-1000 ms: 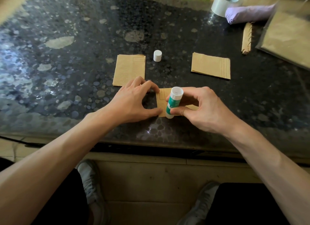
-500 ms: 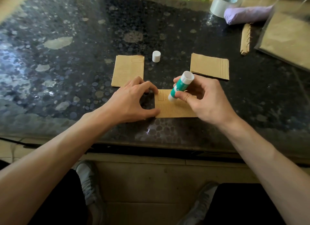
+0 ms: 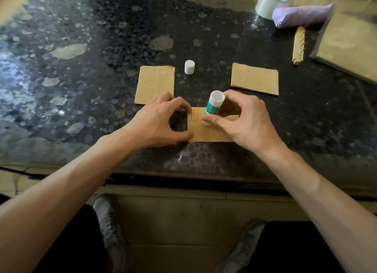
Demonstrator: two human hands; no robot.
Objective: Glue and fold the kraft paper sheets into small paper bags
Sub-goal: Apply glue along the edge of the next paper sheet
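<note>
A small kraft paper sheet (image 3: 206,133) lies near the table's front edge. My right hand (image 3: 243,121) grips a green-and-white glue stick (image 3: 213,107), its lower end down on the sheet's upper left part. My left hand (image 3: 161,120) holds the sheet's left edge with thumb and fingertips curled over it. The stick's white cap (image 3: 189,67) stands farther back. A stack of kraft sheets (image 3: 156,84) lies behind my left hand, and another stack (image 3: 255,79) lies at the back right.
The dark speckled stone table (image 3: 81,79) carries a tape roll (image 3: 272,1), a purple bundle (image 3: 302,16), a ridged kraft strip (image 3: 298,45) and a clear-wrapped pack of kraft paper (image 3: 350,44) at the far right. My knees and shoes show below the table edge.
The glue stick went from the sheet's near left edge up to its far edge, tilted, and now stands more upright slightly nearer. My left hand has stayed on the sheet's left edge.
</note>
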